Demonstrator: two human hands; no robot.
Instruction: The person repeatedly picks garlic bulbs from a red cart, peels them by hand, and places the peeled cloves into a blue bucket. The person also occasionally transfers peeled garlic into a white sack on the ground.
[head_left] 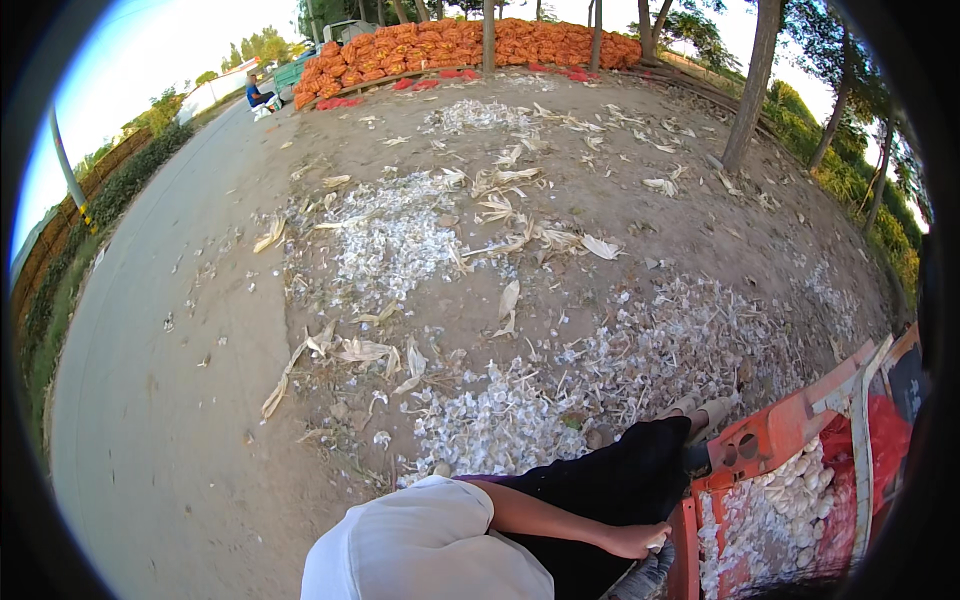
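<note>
Red metal is edging the bin point(686, 552) beside my left hand point(630, 541), whose curled fingers seem to be pinching a pale piece point(656, 545); loosening, I'd be risking dropping it.

Natural daylight throughout; sky point(180, 60) overexposed at upper left. Ground point(700, 220) adequately lit. Fisheye distortion noted: pole point(70, 170) leans near dark, vignetted rim.

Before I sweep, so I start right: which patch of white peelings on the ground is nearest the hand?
The wide foreground patch beside the black trousers; the others lie farther away across the dirt.
</note>
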